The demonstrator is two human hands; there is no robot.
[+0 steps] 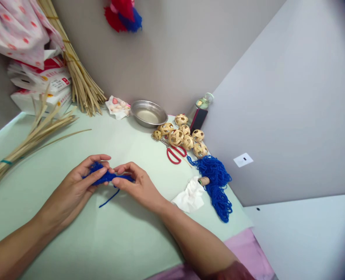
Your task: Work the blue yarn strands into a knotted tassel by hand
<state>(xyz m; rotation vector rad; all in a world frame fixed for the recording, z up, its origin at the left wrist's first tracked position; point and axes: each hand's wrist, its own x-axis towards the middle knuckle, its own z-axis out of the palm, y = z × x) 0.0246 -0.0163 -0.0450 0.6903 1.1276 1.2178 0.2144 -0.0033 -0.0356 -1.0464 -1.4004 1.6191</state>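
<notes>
A small bundle of blue yarn [104, 177] lies between both hands, just above the pale green table [117, 233]. My left hand [79, 186] is closed around the bundle's left end, thumb and fingers pinching it. My right hand [134, 184] pinches the bundle's right end with its fingertips. A loose blue strand [110, 199] trails down onto the table below the hands.
Right of the hands lie a white tissue [190, 198], a thread spool [203, 181] and a heap of blue yarn [216, 182]. Behind them lie red scissors [175, 153], several woven rattan balls [184, 136] and a metal bowl [149, 113]. Bamboo strips [29, 140] lie at left.
</notes>
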